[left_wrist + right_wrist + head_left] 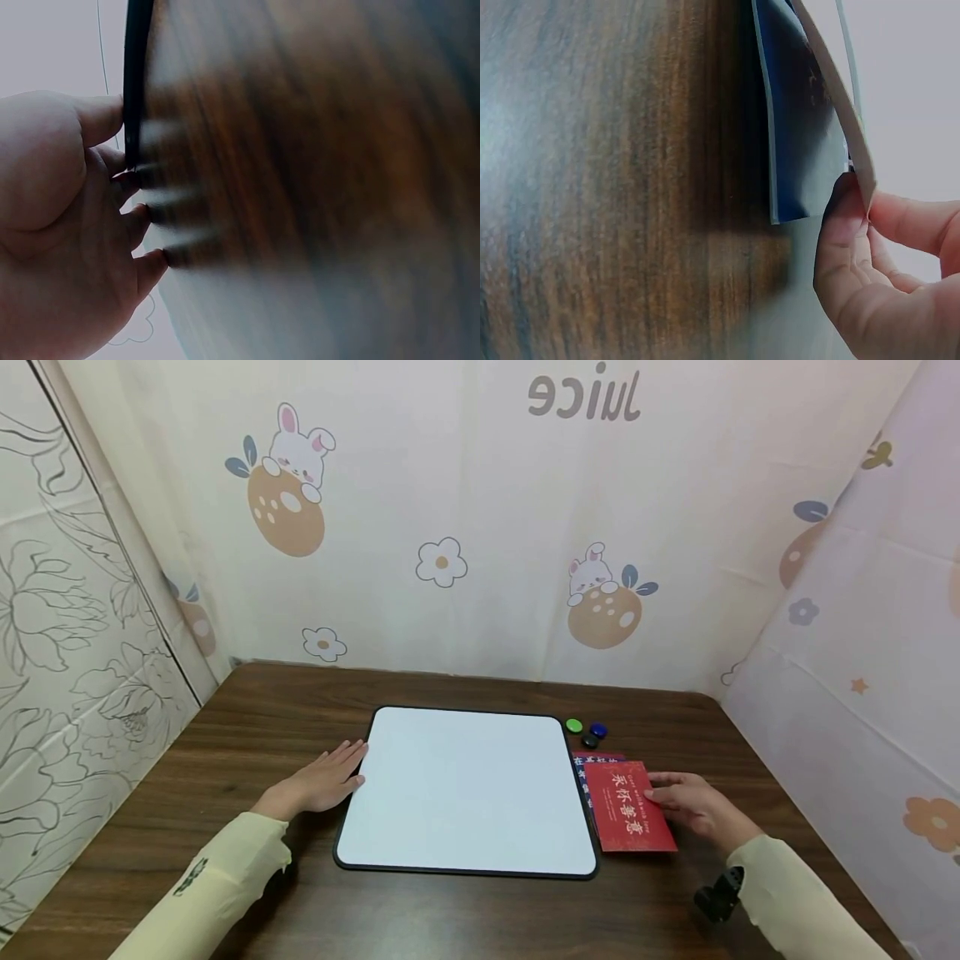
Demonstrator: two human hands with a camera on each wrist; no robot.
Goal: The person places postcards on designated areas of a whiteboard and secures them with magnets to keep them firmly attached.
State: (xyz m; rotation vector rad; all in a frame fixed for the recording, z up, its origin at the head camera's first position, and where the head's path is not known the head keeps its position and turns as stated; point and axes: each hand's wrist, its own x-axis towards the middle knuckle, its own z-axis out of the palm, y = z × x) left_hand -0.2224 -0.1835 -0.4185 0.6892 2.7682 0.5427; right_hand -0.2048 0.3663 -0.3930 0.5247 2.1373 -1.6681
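Note:
A white board with a black rim point(465, 793) lies flat on the table. My left hand point(318, 783) rests at its left edge, fingers extended, with the fingertips and thumb right at the rim. On the right, my right hand point(693, 810) pinches the right edge of a thin red booklet point(630, 818) with white characters on its cover. Thumb and fingertips point(847, 206) meet over that edge in the right wrist view. The booklet is tilted up there, above a blue booklet point(799, 135). Most of the blue one is hidden in the head view.
Green point(573, 726), blue point(598, 730) and black point(590, 741) round pieces lie beyond the booklets, by the board's far right corner. The dark wooden table point(465, 918) meets a printed curtain point(450, 485) at the back. More patterned cloth hangs at both sides.

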